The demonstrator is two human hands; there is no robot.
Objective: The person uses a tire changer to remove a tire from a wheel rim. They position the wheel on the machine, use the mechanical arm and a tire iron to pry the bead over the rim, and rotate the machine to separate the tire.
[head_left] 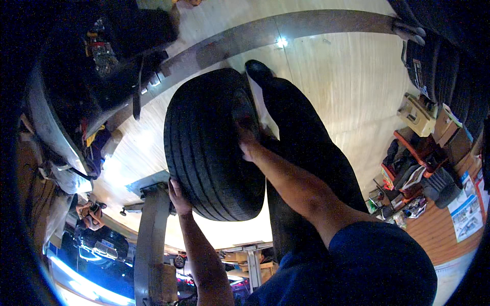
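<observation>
Between my arms is a black car tire (pixel 204 148) with a grooved tread, upright and slightly tilted. My left hand (pixel 179 198) presses on the lower left of the tread, its fingers partly hidden along the side. On the tire's right face, my right hand (pixel 246 140) reaches into the centre opening and grips there; the fingers are dark and blurred. My leg in dark trousers (pixel 311 132) is close beside the tire's right side. Whether the tire touches the floor I cannot tell.
A grey post (pixel 152 239) stands at the lower left, near my left forearm. Beyond it are another person (pixel 91 214) and a dark car (pixel 102 244). Dark vehicle parts (pixel 122 76) are at the upper left. A cluttered red chair (pixel 411 158) and boxes (pixel 446 130) line the right.
</observation>
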